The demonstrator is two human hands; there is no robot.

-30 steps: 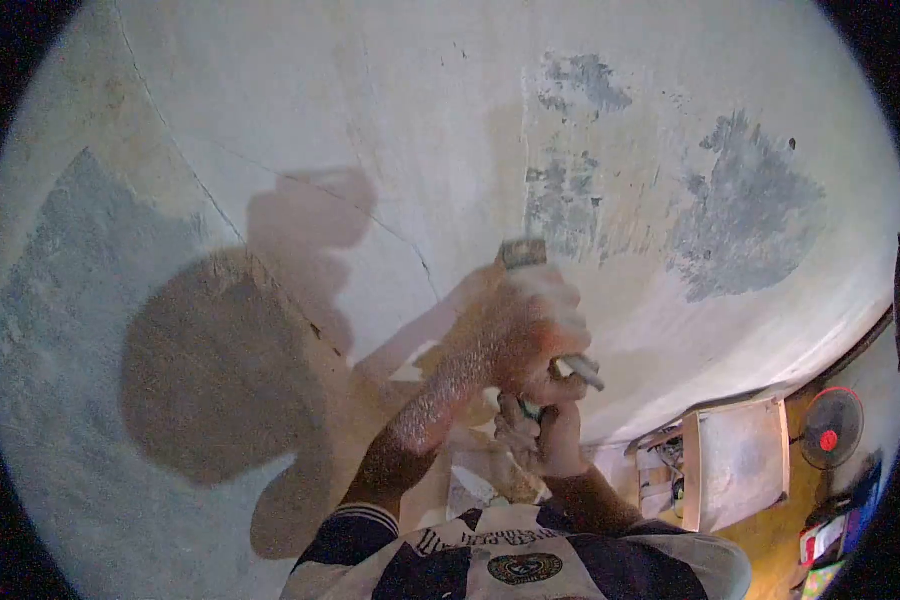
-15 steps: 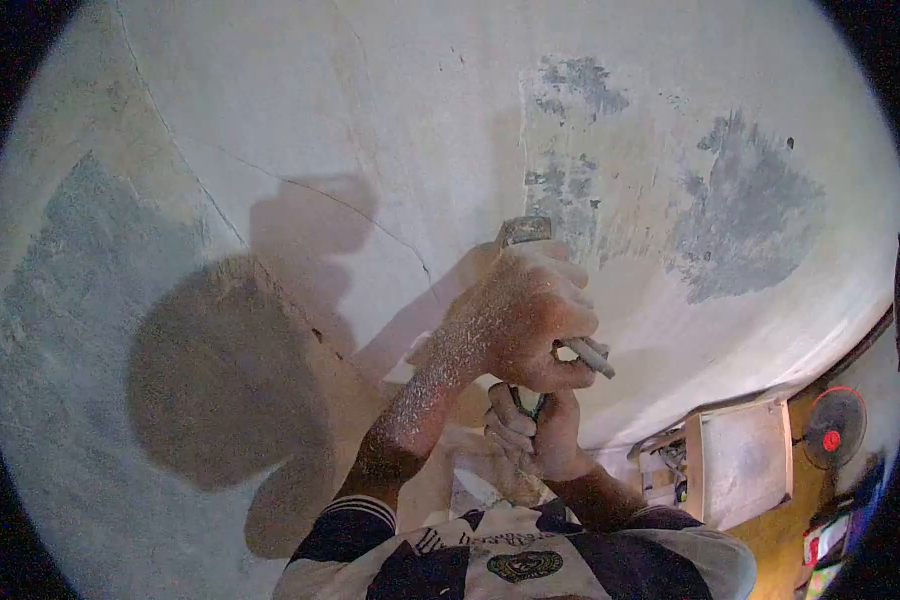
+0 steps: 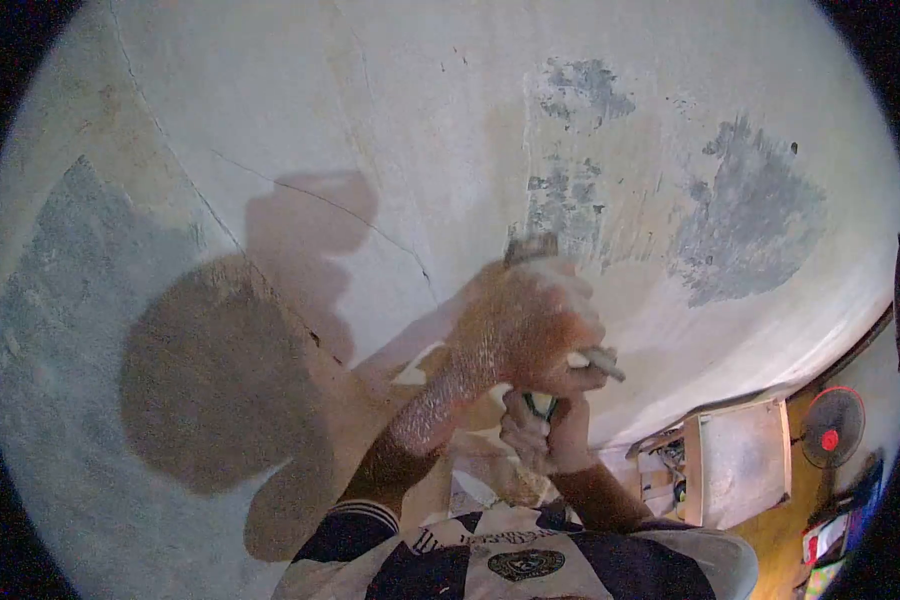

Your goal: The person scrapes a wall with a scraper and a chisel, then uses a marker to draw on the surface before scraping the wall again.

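Against the plastered wall [image 3: 370, 120], the left hand [image 3: 530, 325] and right hand [image 3: 550, 435] were both clenched around a scraper [image 3: 530, 248], its blade touching the surface.

The person wears a short-sleeved shirt [image 3: 500, 565] in dark and white panels, with a round crest and lettering on the chest. White dust coats the left forearm [image 3: 425, 420].

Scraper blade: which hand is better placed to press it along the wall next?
Probably the left hand: it grips the scraper just behind the blade on the wall. The right hand holds the lower handle end, farther back.
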